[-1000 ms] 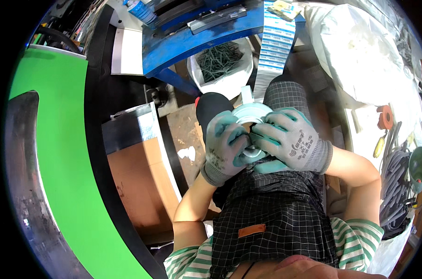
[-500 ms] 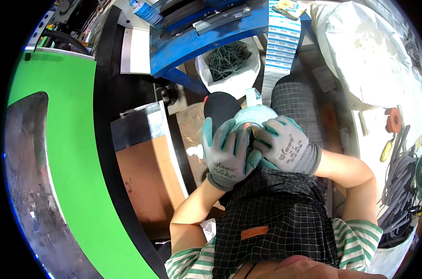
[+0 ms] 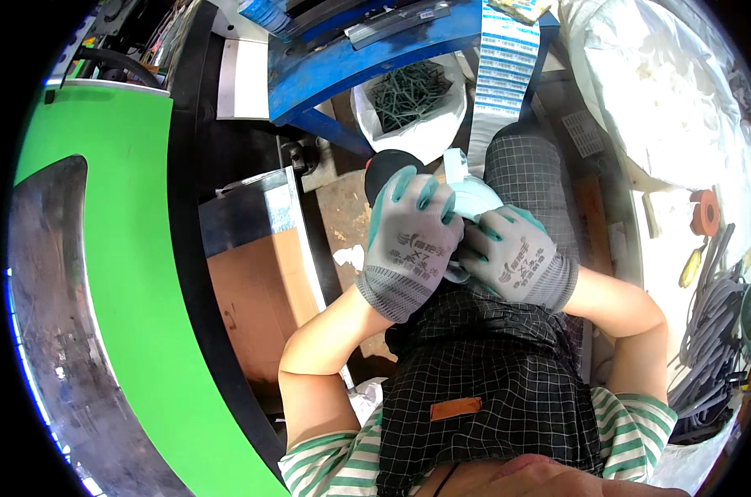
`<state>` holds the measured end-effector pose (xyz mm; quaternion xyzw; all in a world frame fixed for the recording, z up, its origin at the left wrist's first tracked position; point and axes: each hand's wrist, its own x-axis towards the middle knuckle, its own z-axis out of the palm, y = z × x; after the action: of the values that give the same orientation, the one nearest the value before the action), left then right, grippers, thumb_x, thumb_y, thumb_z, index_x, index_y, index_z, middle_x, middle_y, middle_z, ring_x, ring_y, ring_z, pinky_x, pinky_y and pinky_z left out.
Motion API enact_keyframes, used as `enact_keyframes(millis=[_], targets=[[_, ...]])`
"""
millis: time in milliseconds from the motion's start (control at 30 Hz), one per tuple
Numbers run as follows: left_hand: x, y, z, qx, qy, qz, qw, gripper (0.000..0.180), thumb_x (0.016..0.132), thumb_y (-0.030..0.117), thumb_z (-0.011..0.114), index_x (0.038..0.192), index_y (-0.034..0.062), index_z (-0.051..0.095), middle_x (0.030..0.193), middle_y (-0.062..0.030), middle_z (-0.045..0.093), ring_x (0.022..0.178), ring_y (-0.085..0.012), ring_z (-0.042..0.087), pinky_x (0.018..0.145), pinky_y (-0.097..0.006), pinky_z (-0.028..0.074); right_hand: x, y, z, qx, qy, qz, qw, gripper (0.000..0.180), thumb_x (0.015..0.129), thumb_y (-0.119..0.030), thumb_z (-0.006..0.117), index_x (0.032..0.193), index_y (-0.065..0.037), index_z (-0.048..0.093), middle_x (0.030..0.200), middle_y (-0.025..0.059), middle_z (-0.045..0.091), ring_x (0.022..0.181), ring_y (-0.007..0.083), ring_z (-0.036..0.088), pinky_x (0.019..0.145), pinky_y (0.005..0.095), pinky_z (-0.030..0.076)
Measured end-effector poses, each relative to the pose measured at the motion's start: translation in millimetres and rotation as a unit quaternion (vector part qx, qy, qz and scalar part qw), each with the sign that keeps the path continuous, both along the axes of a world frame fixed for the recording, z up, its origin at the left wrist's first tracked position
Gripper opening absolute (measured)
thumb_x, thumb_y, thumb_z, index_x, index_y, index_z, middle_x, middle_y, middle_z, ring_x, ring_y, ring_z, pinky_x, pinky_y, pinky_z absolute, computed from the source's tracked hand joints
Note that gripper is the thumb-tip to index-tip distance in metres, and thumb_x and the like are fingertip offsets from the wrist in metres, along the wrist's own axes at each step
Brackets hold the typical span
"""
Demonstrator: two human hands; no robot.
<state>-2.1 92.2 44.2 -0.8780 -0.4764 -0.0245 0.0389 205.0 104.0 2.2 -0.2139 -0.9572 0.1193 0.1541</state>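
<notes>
Over my lap I hold a pale blue round plastic part (image 3: 475,197) with a short upright tab on its far side. My left hand (image 3: 417,236), in a grey and green work glove, curls over the part's near left side. My right hand (image 3: 512,253), gloved the same way, is closed on its near right side. The two hands nearly meet, knuckles up, and cover the part's near half. A bit of smooth, pale material shows below, between the hands; what my fingertips do there is hidden.
Beyond my knees a white bucket (image 3: 429,149) holds dark green strips, beside a blue bench (image 3: 325,79). A strip of blue-and-white labels (image 3: 504,70) hangs down. Left are an open cardboard box (image 3: 263,290) and a green machine panel (image 3: 127,248); right, a big white bag (image 3: 640,99) and grey tubes (image 3: 715,306).
My left hand has turned and moved up and inward, its fingers now curled over the part. The right hand has shifted slightly; the pale blue part sits slightly further right.
</notes>
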Motion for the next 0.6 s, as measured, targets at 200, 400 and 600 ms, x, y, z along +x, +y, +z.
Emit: enact_keyframes(millis=[200,400,600], targets=[[-1.2,-3.4,-16.0,-0.014,-0.121,-0.006,0.993,0.032,0.083,0.022,0.082,0.11,0.0103,0.072,0.129,-0.0167,0.065,0.111,-0.0341,0.065,0.09,-0.047,0.056,14.1,-1.1,-9.8,0.082,0.072,-0.027,0.994,0.02,0.082,-0.03,0.072,0.101,-0.024,0.076,0.114,0.0019,0.067,0.108,0.0217,0.059,0.091,0.0401,0.055],[27.1,10.9,-68.6,-0.089,-0.562,0.007,0.822,0.052,0.085,0.023,0.086,0.131,0.0084,0.066,0.12,-0.0166,0.069,0.094,-0.0336,0.071,0.086,-0.044,0.059,116.6,-34.6,-8.6,-0.063,0.255,-0.25,0.932,0.073,0.07,-0.034,0.096,0.129,-0.009,0.061,0.136,0.0184,0.062,0.119,0.0328,0.067,0.098,0.051,0.057],[78.7,-36.9,-68.5,-0.004,-0.325,-0.108,0.939,0.065,0.086,0.06,0.074,0.138,0.0225,0.068,0.14,-0.008,0.057,0.121,-0.0333,0.055,0.103,-0.054,0.045,158.2,-90.5,3.5,-0.599,0.322,-0.394,0.618,0.109,0.074,-0.026,0.089,0.163,-0.001,0.031,0.158,0.0207,0.046,0.142,0.03,0.052,0.119,0.0446,0.044]])
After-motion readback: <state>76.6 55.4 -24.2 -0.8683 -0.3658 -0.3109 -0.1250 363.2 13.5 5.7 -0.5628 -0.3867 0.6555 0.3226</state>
